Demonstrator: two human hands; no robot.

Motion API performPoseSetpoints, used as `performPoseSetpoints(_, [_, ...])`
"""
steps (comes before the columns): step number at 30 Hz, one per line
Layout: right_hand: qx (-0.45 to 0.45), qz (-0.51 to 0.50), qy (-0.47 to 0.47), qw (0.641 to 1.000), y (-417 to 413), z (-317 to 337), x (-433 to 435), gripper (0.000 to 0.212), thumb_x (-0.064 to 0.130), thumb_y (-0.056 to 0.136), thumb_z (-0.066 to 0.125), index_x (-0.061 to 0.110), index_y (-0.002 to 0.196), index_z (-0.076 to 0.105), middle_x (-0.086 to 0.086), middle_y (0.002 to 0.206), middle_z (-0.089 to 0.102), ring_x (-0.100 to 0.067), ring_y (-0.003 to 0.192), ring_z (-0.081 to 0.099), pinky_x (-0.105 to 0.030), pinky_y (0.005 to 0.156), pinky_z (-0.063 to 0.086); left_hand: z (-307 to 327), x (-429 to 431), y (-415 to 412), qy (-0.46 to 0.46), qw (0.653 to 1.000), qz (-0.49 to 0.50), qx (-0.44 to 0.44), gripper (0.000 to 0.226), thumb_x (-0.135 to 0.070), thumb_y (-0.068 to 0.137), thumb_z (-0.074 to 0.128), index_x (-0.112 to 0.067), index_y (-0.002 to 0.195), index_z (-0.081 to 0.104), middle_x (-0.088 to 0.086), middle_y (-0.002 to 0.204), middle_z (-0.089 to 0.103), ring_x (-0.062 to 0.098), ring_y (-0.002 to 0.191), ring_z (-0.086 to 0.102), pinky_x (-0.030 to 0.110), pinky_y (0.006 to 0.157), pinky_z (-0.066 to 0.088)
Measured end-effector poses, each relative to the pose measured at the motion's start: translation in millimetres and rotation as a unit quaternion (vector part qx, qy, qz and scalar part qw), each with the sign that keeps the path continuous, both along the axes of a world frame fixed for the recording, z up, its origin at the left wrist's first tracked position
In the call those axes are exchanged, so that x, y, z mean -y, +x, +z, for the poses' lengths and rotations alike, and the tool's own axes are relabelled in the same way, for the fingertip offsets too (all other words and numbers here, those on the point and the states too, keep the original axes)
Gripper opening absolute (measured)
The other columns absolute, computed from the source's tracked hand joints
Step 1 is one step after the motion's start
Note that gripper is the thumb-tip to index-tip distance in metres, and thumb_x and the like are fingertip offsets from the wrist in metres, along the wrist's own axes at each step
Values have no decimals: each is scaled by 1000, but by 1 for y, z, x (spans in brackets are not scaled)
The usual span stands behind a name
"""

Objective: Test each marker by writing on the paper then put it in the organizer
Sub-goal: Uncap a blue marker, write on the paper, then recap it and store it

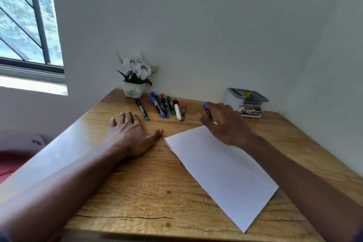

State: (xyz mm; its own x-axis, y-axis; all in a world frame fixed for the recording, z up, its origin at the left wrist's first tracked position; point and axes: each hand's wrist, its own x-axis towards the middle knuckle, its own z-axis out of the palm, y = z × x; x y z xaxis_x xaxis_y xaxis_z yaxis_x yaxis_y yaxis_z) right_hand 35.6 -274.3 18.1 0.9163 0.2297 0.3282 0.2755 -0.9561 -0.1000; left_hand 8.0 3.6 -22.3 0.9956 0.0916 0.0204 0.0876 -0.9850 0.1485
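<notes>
1. The left hand (129, 133) is lying flat on the wooden surface (137, 192), fingers straight and spread, grasping nothing, to the left of the paper (222, 173).
2. The right hand (225, 124) is grasping a blue-capped marker (208, 113), fingers curled round its barrel, over the far corner of the paper. The cap is pointing toward the wall.
3. The paper is lying flat and angled on the surface, showing no marks.
4. The other markers (167, 107) are lying in a loose group near the wall, just beside a flower pot (134, 89).
5. The grey organizer (246, 97) is standing against the wall at the far right, with a small box (251, 112) at its front.
</notes>
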Motion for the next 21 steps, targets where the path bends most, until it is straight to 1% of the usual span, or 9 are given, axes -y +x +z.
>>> performPoseSetpoints(2, [11,-32,69,997,35,11,-5,63,59,94,53,17,141,54,-9,133,61,-29,127,54,-41,99,46,-1,0,1,3,1000,-6,-2,117,-92,80,16,-9,161,4,13,170,0,27,156,0,47,126,6])
performPoseSetpoints(5, [-5,-80,123,989,86,16,-9,51,44,91,64,9,128,61,-10,124,67,-27,116,61,-33,89,48,-2,-1,3,10,1000,-16,0,116,-92,80,14,-9,161,2,12,170,-1,27,156,0,46,126,6])
performPoseSetpoints(7, [-24,-107,119,987,112,13,-10,47,42,90,67,7,120,59,-12,121,65,-28,110,62,-30,79,44,-3,-2,4,11,1000,-23,-1,115,-91,81,12,-9,161,1,12,170,-1,27,156,0,46,126,6])
performPoseSetpoints(10, [-65,-134,57,987,138,6,-10,37,37,89,70,8,105,55,-16,113,66,-28,98,60,-31,69,42,-4,-1,5,6,1000,-30,0,115,-90,81,12,-9,161,0,12,170,-2,27,156,-1,47,126,5])
performPoseSetpoints(12, [-77,-148,32,985,147,2,-9,33,31,89,71,7,106,55,-17,112,66,-30,100,62,-32,68,43,-3,-2,5,3,999,-32,1,115,-91,81,12,-9,161,0,13,170,-2,27,156,-1,47,125,5])
performPoseSetpoints(14, [-70,-157,46,984,152,0,-5,32,22,85,75,4,105,59,-17,106,67,-31,101,65,-33,67,46,-3,-2,7,-6,1000,-30,2,115,-91,81,14,-9,161,0,12,170,-2,27,156,-1,47,125,5])
performPoseSetpoints(17, [-38,-130,109,985,147,9,-3,22,14,79,78,4,97,73,-14,98,74,-28,93,69,-32,68,51,-3,-2,7,-21,999,-31,13,116,-91,81,17,-8,161,3,12,170,1,27,156,1,48,126,7])
performPoseSetpoints(19, [16,-68,163,984,129,21,-8,19,17,83,78,9,101,78,-9,96,77,-22,87,70,-27,69,47,0,-2,4,-36,999,-34,17,115,-90,82,22,-8,161,8,12,170,5,27,156,4,49,126,9])
performPoseSetpoints(21, [69,6,185,980,100,31,-16,17,20,89,74,17,106,77,0,91,75,-14,79,68,-23,67,44,7,-3,0,-51,998,-34,26,109,-89,82,31,-10,156,29,11,168,18,26,155,15,51,125,15])
